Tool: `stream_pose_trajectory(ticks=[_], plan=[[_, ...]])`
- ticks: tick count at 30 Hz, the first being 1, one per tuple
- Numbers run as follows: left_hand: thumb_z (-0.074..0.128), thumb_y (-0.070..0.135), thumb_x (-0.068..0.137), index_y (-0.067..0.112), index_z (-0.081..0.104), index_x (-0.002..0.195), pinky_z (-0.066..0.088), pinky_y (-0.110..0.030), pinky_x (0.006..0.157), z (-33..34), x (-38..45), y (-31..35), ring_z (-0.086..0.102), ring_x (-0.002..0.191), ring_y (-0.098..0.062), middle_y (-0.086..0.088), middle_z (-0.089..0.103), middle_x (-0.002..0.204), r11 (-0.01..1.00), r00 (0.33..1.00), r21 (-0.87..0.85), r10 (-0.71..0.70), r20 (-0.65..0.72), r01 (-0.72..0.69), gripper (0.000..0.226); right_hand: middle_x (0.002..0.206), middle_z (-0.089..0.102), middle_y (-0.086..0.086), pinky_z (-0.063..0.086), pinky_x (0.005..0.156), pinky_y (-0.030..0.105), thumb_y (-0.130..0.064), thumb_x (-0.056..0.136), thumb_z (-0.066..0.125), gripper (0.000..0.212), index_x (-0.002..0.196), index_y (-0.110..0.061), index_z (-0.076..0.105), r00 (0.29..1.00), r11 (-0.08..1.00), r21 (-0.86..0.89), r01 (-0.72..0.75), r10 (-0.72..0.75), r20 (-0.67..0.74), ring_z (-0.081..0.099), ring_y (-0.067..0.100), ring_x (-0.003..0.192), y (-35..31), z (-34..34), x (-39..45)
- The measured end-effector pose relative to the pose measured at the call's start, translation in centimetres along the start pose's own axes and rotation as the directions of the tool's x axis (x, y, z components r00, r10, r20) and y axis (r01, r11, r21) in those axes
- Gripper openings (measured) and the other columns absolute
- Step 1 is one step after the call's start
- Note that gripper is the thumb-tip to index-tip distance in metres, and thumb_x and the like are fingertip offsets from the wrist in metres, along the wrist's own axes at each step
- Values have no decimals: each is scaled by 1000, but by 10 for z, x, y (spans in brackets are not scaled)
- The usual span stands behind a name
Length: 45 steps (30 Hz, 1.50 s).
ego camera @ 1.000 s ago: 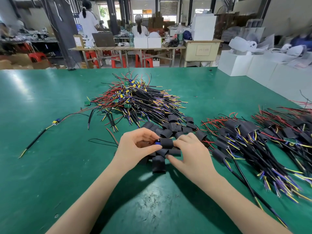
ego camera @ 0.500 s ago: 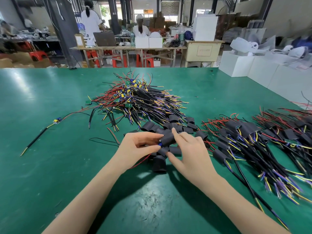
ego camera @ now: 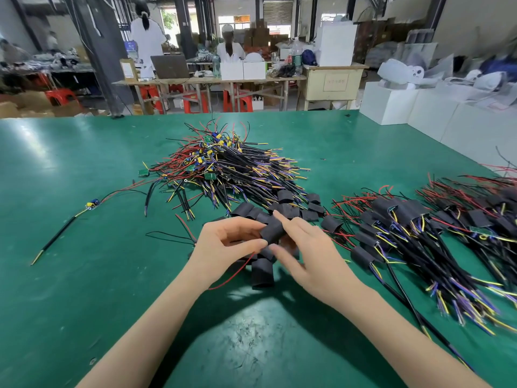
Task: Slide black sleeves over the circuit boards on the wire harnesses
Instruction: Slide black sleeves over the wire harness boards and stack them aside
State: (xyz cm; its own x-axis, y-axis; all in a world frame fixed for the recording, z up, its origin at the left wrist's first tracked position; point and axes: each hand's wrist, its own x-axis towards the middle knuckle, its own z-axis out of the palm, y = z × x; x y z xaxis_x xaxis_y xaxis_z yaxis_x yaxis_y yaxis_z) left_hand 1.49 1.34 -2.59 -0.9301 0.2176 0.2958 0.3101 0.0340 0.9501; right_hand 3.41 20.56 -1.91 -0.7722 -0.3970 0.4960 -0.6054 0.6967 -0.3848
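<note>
We've got the sleeve [ego camera: 272,231] at frame centre, left hand [ego camera: 223,245] pinching it between thumb and fingers, right hand [ego camera: 310,253] loose-fingered, fingertips on it. It looks feather-light and floppy, probably squashes shut, so we'd hold the rim open. The board inside is hidden. Bare harnesses [ego camera: 223,169] sit above centre, finished ones [ego camera: 419,233] at right. The green bench [ego camera: 70,275] looks smooth; a workshop with people lies behind.
</note>
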Motion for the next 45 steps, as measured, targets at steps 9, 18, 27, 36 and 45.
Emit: stream_pose_trajectory(ticks=[9,18,27,36,45], plan=[[63,1,88,4,65,114,47,-17,87,-10,6,10,63,100,-11,-12,69,110,991,982,62,127,-141,-119,26,84,60,1,41,73,26,-27,88,61,21,104,-13,63,738,981,-162,-104,-32,-674,55,17,77,20,-52,3],[62,0,89,8,69,106,49,-19,85,-18,10,1,63,94,-9,-2,72,103,996,979,73,63,-193,-50,20,99,58,31,46,75,46,-28,86,62,30,98,-2,71,590,555,-254,-792,589,-553,51,48,95,96,-98,-21],[66,1,88,12,68,106,50,-15,72,-22,27,-11,61,87,-6,0,70,105,946,975,322,103,-197,-35,21,102,62,16,39,86,41,-17,82,70,25,106,-8,67,817,886,-205,-416,265,-512,53,37,97,70,-65,-1],[56,6,91,7,41,142,34,-37,107,-44,109,-31,38,133,-27,-12,47,141,394,995,917,101,17,-56,53,118,51,1,41,91,32,-54,87,55,46,121,-23,55,901,819,-453,-352,428,75,47,23,114,53,-8,-7],[57,7,91,7,16,151,28,-37,111,-63,141,-34,18,146,-25,-11,19,159,-311,995,945,-57,87,-100,72,93,62,-5,47,79,31,-65,68,68,59,108,-22,63,852,797,-423,-431,514,99,57,19,97,44,-27,-6]])
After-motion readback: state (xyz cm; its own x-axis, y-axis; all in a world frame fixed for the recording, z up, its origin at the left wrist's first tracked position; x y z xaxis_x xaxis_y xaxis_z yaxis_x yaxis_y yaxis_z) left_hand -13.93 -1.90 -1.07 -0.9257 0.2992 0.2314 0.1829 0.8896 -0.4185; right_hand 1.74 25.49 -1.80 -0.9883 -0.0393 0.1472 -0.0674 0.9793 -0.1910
